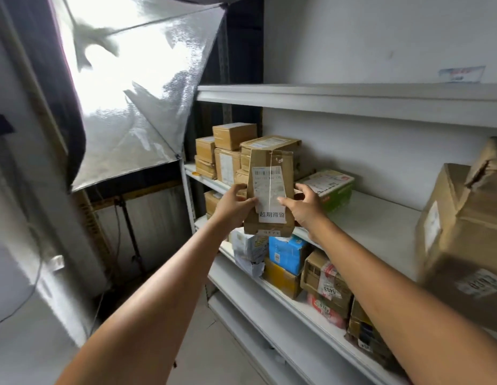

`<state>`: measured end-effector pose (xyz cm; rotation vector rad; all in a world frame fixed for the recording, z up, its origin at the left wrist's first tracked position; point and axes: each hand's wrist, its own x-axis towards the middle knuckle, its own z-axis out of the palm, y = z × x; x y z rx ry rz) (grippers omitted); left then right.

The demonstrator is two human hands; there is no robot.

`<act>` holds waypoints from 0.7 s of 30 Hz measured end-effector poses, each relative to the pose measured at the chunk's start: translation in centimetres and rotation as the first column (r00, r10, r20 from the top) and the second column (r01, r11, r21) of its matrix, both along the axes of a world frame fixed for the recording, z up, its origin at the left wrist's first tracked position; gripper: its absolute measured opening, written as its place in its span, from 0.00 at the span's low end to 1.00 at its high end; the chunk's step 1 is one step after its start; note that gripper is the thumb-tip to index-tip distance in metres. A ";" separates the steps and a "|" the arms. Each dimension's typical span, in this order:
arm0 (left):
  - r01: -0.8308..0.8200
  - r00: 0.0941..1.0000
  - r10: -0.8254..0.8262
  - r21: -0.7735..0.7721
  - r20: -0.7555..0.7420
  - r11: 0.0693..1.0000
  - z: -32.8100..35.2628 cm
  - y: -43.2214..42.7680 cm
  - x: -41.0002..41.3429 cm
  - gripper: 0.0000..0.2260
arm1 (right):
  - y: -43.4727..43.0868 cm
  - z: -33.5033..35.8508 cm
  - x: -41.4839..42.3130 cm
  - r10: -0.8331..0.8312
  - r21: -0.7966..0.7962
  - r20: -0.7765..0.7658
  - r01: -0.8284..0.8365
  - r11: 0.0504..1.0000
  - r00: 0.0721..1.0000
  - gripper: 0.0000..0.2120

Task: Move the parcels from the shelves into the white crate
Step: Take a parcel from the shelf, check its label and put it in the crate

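White metal shelves (380, 226) stand against a plain wall, with a silver light reflector (136, 101) on a stand to the left.

Step in hand: pick-up. A tall brown parcel (271, 162) is held upright at the front edge of the middle shelf, in front of a stack of brown boxes (233, 145). It appears lifted off the shelf. The left hand (235, 208) grips its left edge, thumb on the front. The right hand (304, 208) grips its right edge, thumb on the white label. The white crate is not in view.

Next move, as judged: draw the parcel toward the body, turn to the crate, lower it in. The two-sided grip suits a tall, narrow load.

Clearances:
- The upper shelf lip (353, 98) is well above the parcel.
- A green box (335, 191) lies just beside the right hand.
- A large brown box (464, 232) at far right stands near the right forearm.
- The reflector narrows the turning room on the left.
- Open floor lies between it and the shelves.
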<state>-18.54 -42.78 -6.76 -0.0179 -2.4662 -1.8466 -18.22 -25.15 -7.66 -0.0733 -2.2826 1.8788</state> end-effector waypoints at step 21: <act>-0.286 0.954 0.285 0.001 0.091 0.958 -7.6 -22.6 9.4 0.27 | -23.1 -5.9 4.1 0.341 0.101 0.088 -0.349 0.932 0.936 0.32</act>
